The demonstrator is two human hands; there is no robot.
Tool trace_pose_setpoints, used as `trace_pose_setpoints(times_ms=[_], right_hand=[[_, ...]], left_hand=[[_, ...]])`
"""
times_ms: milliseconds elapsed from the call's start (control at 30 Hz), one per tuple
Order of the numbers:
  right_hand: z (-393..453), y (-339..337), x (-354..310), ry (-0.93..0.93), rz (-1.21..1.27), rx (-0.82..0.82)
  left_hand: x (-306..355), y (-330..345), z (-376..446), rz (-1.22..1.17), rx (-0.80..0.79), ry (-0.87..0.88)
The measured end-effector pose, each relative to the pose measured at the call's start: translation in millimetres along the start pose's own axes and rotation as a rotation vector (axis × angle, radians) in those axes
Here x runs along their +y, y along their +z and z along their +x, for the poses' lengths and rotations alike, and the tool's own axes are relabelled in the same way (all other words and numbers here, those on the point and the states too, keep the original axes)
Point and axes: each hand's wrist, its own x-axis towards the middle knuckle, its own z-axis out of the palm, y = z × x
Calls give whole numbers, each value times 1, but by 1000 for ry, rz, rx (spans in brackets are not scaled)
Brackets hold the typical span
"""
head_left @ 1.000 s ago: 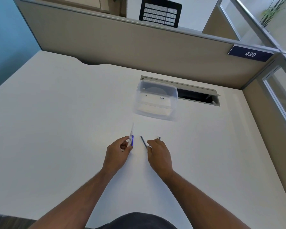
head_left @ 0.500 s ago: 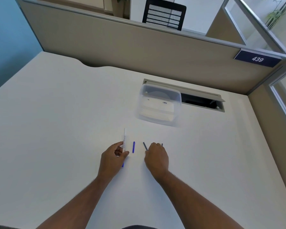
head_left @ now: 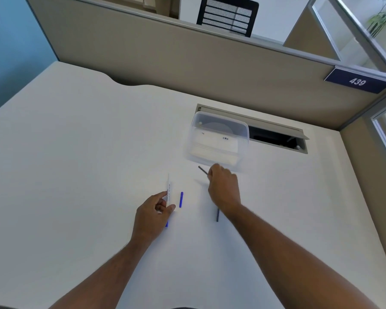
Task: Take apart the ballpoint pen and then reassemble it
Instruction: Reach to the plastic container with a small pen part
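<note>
On the white desk (head_left: 76, 175), a clear plastic container (head_left: 217, 139) sits just beyond the right hand (head_left: 224, 188), before a cable hatch (head_left: 276, 134). A blue cap (head_left: 181, 199) lies between the hands. The left hand (head_left: 153, 214) pinches the white pen barrel (head_left: 168, 190). The right hand, closed, grips a thin dark refill (head_left: 202, 170); another dark piece (head_left: 217, 215) lies beside its wrist.

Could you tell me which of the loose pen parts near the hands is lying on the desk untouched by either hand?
The short blue piece, lying alone between the hands. The white barrel is pinched in the left hand, and the right hand grips the thin dark rod.
</note>
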Motion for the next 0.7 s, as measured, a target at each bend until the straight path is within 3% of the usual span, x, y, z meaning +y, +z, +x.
trace_pose_setpoints(times_ms=[200,700], right_hand=[[62,-30,12,-29,17,228],[109,-40,18,-52,-120,187]], left_hand=[[-2,1,0,0,-1,3],[-6,1,3,36,7,30]])
